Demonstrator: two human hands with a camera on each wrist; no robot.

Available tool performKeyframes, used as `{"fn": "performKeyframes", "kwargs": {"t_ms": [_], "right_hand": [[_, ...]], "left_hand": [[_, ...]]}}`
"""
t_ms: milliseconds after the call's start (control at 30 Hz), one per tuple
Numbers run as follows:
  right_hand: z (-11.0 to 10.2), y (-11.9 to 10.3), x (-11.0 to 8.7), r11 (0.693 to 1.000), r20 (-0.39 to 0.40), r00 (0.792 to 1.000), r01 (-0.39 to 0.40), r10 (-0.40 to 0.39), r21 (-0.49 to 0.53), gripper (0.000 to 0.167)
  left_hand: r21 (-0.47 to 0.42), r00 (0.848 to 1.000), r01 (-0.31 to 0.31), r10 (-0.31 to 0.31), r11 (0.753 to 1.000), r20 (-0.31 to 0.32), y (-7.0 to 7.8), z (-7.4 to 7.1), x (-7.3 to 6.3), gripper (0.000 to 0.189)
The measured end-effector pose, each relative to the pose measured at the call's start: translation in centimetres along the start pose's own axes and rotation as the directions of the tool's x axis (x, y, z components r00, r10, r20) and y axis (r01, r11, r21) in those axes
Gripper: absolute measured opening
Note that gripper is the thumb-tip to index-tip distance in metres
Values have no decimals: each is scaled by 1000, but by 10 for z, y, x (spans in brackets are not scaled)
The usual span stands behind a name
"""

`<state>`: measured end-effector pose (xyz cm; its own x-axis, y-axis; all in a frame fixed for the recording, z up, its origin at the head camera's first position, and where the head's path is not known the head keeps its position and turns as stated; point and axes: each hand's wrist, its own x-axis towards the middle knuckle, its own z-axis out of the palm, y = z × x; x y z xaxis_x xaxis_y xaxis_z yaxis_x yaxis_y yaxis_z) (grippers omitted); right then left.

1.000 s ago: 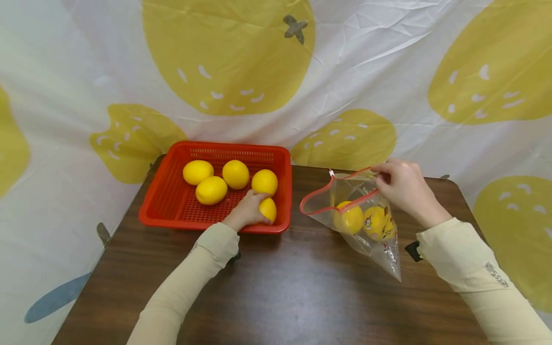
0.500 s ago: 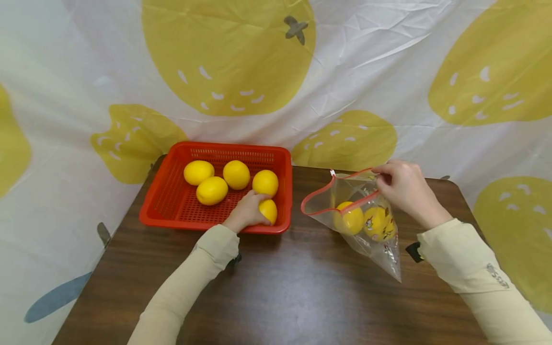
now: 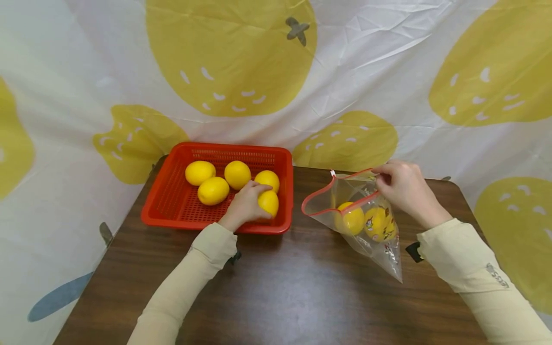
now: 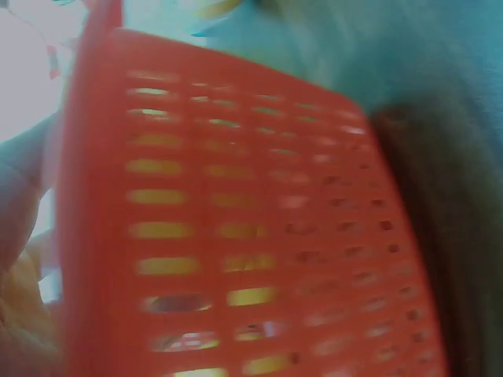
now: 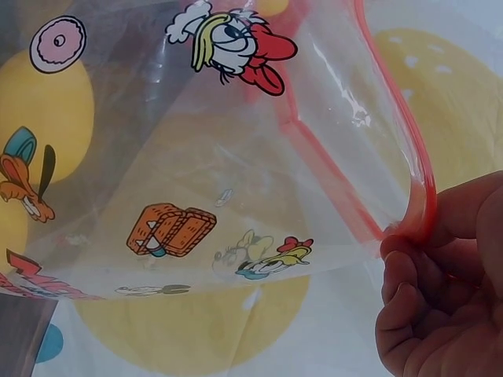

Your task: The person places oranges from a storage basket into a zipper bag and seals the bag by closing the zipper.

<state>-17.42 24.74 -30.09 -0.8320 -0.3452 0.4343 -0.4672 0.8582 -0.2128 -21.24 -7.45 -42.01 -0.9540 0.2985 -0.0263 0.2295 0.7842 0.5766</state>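
My left hand [image 3: 245,205] grips a yellow lemon [image 3: 269,204] at the right side of the red plastic basket [image 3: 215,227]. Behind it sits another lemon [image 3: 268,179], partly covered in the head view. Three more lemons [image 3: 213,190] lie on the basket's left and middle. On the right, my right hand [image 3: 407,191] pinches the red rim of a clear zip bag [image 3: 390,266], whose mouth gapes toward the basket. Several lemons [image 3: 350,219] show through its film. The right wrist view gives the fingers [image 5: 401,306] at the rim's corner, beside cartoon prints.
A brown wooden table [image 3: 297,297] carries the basket and bag. Behind it hangs a white cloth [image 3: 345,62] with large yellow fruit prints. The basket's slotted wall [image 4: 236,212] fills much of the blurred left wrist view. A white zip slider [image 3: 332,173] sits on the bag's rim.
My left hand has risen slightly with the lemon in its grip, and the lemon now covers more of the one behind. The right hand and bag hold almost the same place.
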Motion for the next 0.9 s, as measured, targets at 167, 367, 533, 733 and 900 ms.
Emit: {"fn": "performKeyframes", "kwargs": {"t_ms": [167, 367, 533, 733, 900], "right_hand": [[0, 0, 1, 1000, 9, 1000, -9, 9, 0, 22], [0, 0, 1, 1000, 13, 1000, -17, 17, 5, 22], [0, 0, 1, 1000, 1, 1000, -6, 6, 8, 22], [-1, -2, 1, 1000, 9, 1000, 0, 0, 9, 22], [-2, -2, 1, 1000, 16, 1000, -1, 1, 7, 22]], "left_hand": [[-10, 998, -38, 37, 999, -47, 12, -15, -2, 70], [-70, 990, -110, 103, 991, -97, 27, -26, -3, 69], [-114, 986, -138, 126, 984, -110, 42, -29, -3, 71], [-140, 979, -174, 155, 975, -133, 59, -28, 0, 71], [-159, 971, -204, 179, 966, -155, 72, -27, 4, 71]]}}
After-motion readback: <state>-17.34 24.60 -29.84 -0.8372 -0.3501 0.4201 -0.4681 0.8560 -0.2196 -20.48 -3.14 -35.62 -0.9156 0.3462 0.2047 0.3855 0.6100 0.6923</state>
